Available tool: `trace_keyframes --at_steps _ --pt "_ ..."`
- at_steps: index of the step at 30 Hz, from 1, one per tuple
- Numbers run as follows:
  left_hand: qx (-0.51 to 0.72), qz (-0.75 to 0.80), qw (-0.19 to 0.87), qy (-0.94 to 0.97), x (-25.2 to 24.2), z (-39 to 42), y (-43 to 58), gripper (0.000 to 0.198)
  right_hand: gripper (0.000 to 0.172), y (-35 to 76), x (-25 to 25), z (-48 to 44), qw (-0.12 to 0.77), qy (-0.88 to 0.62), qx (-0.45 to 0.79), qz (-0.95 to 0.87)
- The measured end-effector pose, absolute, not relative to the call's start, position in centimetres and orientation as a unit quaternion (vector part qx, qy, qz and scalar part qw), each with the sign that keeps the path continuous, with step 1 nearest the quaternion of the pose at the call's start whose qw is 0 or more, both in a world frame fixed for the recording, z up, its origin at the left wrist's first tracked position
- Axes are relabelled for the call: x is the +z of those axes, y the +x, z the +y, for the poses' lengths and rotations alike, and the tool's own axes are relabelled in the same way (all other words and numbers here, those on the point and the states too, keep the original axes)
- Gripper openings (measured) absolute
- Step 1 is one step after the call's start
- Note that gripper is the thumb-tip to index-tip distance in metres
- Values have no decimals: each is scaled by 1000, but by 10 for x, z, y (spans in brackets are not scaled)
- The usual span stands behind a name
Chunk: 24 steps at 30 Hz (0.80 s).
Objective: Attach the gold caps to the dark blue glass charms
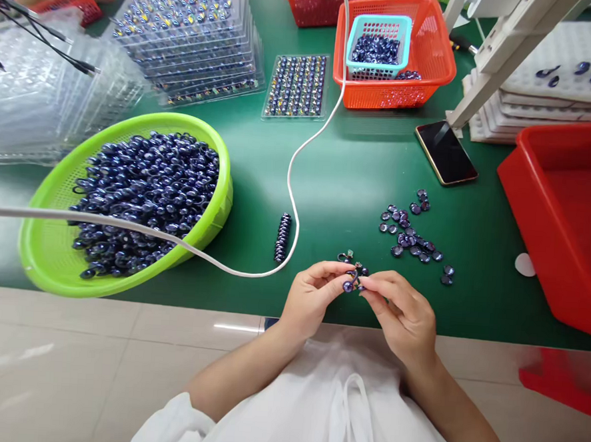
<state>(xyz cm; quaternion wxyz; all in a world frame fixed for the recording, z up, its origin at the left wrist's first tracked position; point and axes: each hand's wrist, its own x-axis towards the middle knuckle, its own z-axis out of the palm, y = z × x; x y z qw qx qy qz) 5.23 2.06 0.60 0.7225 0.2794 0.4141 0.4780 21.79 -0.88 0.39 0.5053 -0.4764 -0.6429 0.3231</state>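
Near the front edge of the table, my left hand (311, 298) pinches a glossy dark-blue clip-on earbud part (348, 286), curved with a round ball end. My right hand (402, 314) meets it from the other side, its thumb and fingertips closed on a small dark-blue piece (361, 288); whether this is joined to the earbud part I cannot tell. Just beyond the fingers lies another hooked earbud part (344, 257) with a small greenish tip. Several loose round dark caps (408, 241) are scattered to the right of my hands.
A white cable (292, 181) loops across the green table (257, 198). A green basket (221, 176) of dark parts stands left, beside a short row of caps (282, 237). Stacked clear trays (186, 47), a filled tray (296, 86), orange basket (436, 49), phone (447, 152) and red bin (541, 216) surround the workspace.
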Motion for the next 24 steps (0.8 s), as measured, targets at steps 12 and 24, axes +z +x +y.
trace_keyframes --at_steps 12,24 --pt "444 440 736 260 14 22 50 20 21 218 5 -5 522 -449 438 -577" --pt "454 425 542 565 22 21 41 22 9 218 8 -3 491 -519 430 -552"
